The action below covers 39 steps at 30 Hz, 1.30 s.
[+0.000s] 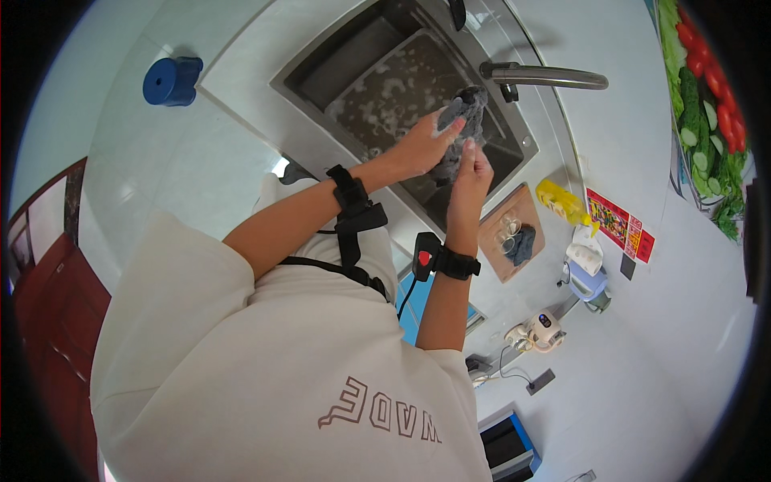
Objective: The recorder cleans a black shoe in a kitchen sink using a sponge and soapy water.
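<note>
A wet, soapy grey cloth (467, 117) is bunched between my two hands, over the right part of a dark metal sink (346, 43). My left hand (429, 144) grips the cloth's upper part, with white lather on the fingers. Close beside it, my right hand (473, 165) pinches the lower part between thumb and fingers. Cloudy water with patches of foam (385, 90) lies in the basin below. Near the hands, a curved metal faucet (548, 76) rises from the sink's far right edge.
Right of the sink, a wooden board (497, 265) carries clear glassware (509, 232) and a dark grey cloth (521, 246). Beyond it are a yellow bottle (560, 200) and a cream appliance (545, 330). A blue stool (171, 81) stands on the floor at left.
</note>
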Motion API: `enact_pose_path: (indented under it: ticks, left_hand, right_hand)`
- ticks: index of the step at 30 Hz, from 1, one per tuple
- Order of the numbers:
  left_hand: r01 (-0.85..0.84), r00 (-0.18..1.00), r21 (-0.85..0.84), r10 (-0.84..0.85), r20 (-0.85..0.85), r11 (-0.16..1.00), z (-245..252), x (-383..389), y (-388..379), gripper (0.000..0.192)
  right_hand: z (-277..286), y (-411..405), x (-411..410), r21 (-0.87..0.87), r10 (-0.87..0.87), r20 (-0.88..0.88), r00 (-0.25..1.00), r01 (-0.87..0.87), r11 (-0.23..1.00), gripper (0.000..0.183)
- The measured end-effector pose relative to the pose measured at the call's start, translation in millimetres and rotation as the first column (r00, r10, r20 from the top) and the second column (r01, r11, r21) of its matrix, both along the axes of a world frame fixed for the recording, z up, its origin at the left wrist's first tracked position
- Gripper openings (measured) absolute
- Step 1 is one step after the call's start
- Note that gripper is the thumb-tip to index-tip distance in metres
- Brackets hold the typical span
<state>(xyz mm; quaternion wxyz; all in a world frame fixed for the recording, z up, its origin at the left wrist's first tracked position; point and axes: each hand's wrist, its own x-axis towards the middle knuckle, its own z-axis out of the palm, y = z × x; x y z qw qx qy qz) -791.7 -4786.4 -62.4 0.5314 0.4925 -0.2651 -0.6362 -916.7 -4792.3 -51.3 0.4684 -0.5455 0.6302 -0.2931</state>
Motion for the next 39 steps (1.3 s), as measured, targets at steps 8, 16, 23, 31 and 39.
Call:
enact_pose_path:
  ticks: [8, 16, 23, 31, 39]
  left_hand:
    - [0.013, 0.995, -0.139, 0.002, 0.104, 0.990, -31, -14, -4, 0.039]
    - [-0.081, 0.996, -0.034, 0.083, 0.044, 0.996, -11, 22, -11, 0.034]
    - [-0.285, 0.908, 0.003, 0.269, 0.322, 0.959, -54, 33, -6, 0.036]
    - [-0.323, 0.893, 0.054, 0.285, 0.348, 0.945, -107, 17, 2, 0.040]
    - [0.109, 0.963, 0.472, 0.025, -0.268, 0.875, -90, -20, 11, 0.054]
  right_hand:
    - [19, -8, 12, -0.162, -0.221, 0.267, 0.938, 0.269, 0.949, 0.018]
    - [30, 1, 12, -0.540, -0.294, -0.378, 0.878, 0.049, 0.840, 0.016]
    - [41, 0, 4, -0.181, -0.311, 0.443, 0.841, 0.423, 0.888, 0.022]
    - [84, 4, 28, 0.022, -0.273, 0.680, 0.681, 0.353, 0.935, 0.032]
    - [117, 15, 32, -0.052, -0.311, 0.613, 0.727, 0.429, 0.902, 0.041]
